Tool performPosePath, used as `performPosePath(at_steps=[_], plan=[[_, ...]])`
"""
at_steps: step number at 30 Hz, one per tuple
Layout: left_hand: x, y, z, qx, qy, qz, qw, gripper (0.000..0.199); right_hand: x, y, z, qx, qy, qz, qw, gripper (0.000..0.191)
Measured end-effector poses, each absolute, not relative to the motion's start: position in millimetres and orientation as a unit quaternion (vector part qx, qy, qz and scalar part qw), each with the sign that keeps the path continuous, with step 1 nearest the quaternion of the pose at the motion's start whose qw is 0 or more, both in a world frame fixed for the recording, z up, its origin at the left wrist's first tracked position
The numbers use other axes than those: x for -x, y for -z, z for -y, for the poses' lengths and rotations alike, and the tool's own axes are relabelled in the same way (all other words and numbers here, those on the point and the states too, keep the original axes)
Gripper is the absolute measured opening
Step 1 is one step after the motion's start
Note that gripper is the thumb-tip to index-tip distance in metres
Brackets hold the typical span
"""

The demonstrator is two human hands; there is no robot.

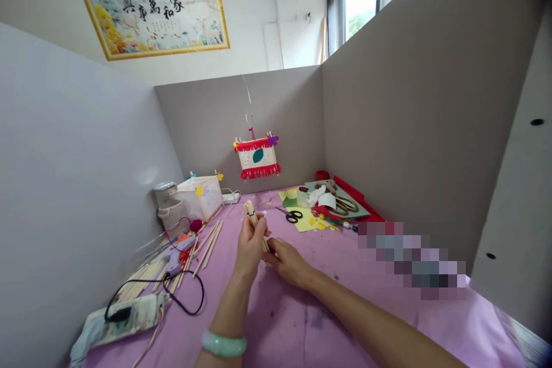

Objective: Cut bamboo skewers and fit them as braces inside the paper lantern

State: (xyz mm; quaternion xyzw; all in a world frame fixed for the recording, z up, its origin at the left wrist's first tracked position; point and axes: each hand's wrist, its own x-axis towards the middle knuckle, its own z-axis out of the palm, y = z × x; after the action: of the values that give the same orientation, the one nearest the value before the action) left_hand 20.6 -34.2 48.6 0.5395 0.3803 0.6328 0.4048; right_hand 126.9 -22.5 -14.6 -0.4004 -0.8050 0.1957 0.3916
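A bundle of pale wooden sticks [250, 211], with a dark band near its upper end, stands tilted above the middle of the table. My left hand [252, 238], below a green bangle [224, 344], is closed round the bundle. Lower down, my right hand [287, 260] is closed on the bottom part of the same sticks; its fingertips are partly hidden. Black-handled scissors [294, 216] lie just beyond my hands to the right. Loose wooden sticks [211, 244] rest on the purple cloth [302, 322] to the left.
At the left lie a lavender glue gun [174, 260], a power strip [129, 319] and a looping black cable [202, 293]. A white lantern frame [207, 198] stands behind them. A red-fringed lantern [257, 158] hangs ahead. Yellow paper [304, 223] lies right; grey partitions [397, 126] enclose the table.
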Motion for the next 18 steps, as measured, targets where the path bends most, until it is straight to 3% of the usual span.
performPosePath(at_steps=[8, 18], plan=[[-29.1, -51.4, 25.2, -0.549, -0.62, -0.365, 0.426, 0.031, -126.4, 26.3, 22.7, 0.368, -0.209, 0.811, 0.403, 0.01], [-20.9, -57.2, 17.9, -0.585, -0.594, -0.344, 0.431, 0.019, -129.8, 27.6, 19.2, 0.408, -0.188, 0.793, 0.412, 0.008]])
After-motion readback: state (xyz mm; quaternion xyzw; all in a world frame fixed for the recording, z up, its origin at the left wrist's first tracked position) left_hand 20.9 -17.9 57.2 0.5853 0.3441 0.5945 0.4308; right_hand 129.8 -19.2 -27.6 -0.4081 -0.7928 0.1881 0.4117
